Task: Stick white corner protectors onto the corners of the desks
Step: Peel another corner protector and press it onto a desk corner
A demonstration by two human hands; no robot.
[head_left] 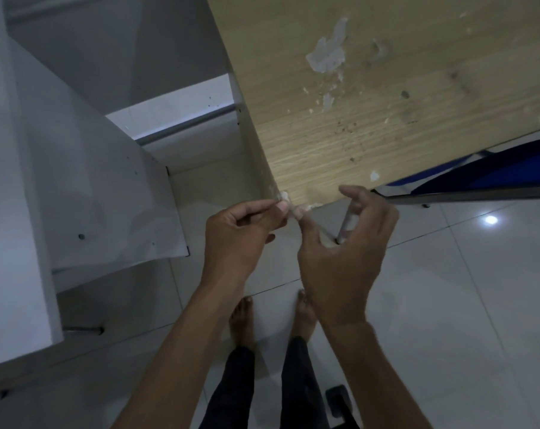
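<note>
The wood-grain surface (371, 103) fills the upper right of the frame, its top marked with pale scuffs and patches of torn residue, and its near corner points down toward the middle of the picture. Right at that corner sits a small white corner protector (289, 203), only partly visible between the fingertips, so its exact shape cannot be told. The left hand (241, 233) comes in from the lower centre with its fingers curled, thumb and forefinger pinching the protector from the left side of the corner. The right hand (340, 243) is just beside it, its thumb tip pressed against the same white piece from below, while the other fingers are spread and loosely bent, arching over the surface's front edge without gripping anything. Behind the right hand a thin metal leg (344, 222) drops to the pale tiled floor (448, 305). A white cabinet (61, 181) with open shelves takes up the left of the frame. A blue panel (494, 168) shows under the surface at the right edge. Two bare feet (244, 320) and dark trouser legs stand at the bottom centre
</note>
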